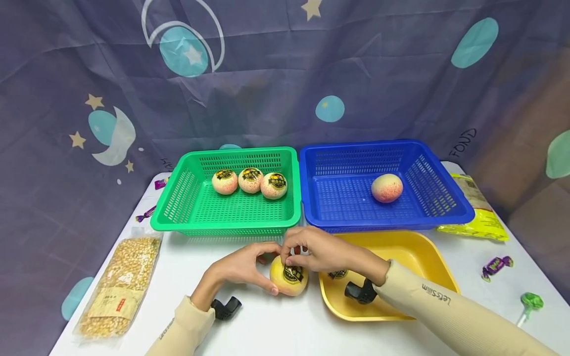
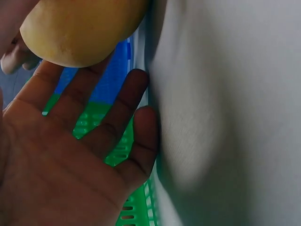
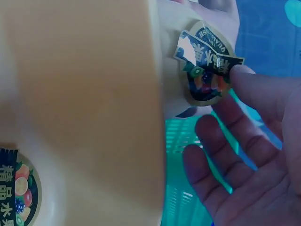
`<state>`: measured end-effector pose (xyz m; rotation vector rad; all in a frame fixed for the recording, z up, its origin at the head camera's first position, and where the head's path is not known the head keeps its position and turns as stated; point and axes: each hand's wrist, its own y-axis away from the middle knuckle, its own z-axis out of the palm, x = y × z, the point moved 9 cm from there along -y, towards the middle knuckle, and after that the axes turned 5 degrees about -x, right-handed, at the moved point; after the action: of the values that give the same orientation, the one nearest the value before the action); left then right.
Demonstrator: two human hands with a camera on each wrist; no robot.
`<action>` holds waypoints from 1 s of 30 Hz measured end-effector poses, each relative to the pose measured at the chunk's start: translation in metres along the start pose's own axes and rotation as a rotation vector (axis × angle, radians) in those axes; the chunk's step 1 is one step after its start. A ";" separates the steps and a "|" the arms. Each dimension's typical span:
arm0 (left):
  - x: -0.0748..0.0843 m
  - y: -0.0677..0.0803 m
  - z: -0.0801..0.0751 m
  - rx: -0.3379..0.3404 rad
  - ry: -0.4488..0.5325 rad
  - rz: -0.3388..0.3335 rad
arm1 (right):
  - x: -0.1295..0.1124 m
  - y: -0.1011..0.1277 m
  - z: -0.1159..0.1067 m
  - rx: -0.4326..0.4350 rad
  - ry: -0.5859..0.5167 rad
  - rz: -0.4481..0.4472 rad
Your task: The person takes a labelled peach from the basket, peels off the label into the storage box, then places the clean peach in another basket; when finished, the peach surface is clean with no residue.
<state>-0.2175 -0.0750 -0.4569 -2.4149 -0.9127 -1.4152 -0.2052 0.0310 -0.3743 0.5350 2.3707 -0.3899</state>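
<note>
My left hand (image 1: pixel 238 267) holds a yellow peach (image 1: pixel 278 279) on the white table, thumb on its near side and fingers on its far side. In the left wrist view the peach (image 2: pixel 80 33) rests at the fingertips, with the other fingers spread. A black-and-gold fruit sticker (image 1: pixel 293 274) is on the peach. My right hand (image 1: pixel 316 247) pinches the sticker's edge between thumb and forefinger; the right wrist view shows the sticker (image 3: pixel 207 70) with its band creased and sticking out. Beside it, a yellow basin (image 1: pixel 429 267) contains another stickered peach (image 1: pixel 337 273), partly hidden by my right forearm.
Behind stand a green basket (image 1: pixel 227 225) with three stickered peaches (image 1: pixel 250 180) and a blue basket (image 1: pixel 343 198) with one peach (image 1: pixel 387 188) showing no sticker. A bag of corn kernels (image 1: pixel 120 282) lies left; a yellow packet (image 1: pixel 476 217), wrapped candy (image 1: pixel 496 267) and green lollipop (image 1: pixel 532 300) lie right.
</note>
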 end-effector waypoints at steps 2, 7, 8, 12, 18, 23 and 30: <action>-0.001 0.000 -0.001 -0.005 -0.007 -0.005 | 0.000 0.002 -0.001 0.003 -0.014 -0.006; -0.005 0.000 -0.004 -0.012 -0.006 -0.025 | 0.002 0.012 -0.013 0.067 -0.094 0.013; -0.005 0.000 -0.004 -0.013 -0.003 -0.028 | 0.002 0.015 -0.018 0.091 -0.114 0.019; -0.004 -0.001 -0.004 -0.017 0.009 -0.027 | 0.005 0.028 -0.033 0.186 -0.176 0.058; -0.006 -0.001 -0.004 -0.014 0.027 -0.039 | 0.012 0.052 -0.048 0.228 -0.151 0.131; -0.008 0.000 -0.005 -0.010 0.033 -0.050 | 0.023 0.074 -0.053 0.194 -0.142 0.204; -0.008 0.004 -0.007 -0.013 0.033 -0.056 | 0.038 0.105 -0.048 0.052 -0.142 0.291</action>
<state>-0.2233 -0.0847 -0.4594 -2.3853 -0.9732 -1.4806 -0.2085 0.1522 -0.3787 0.8361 2.1121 -0.3454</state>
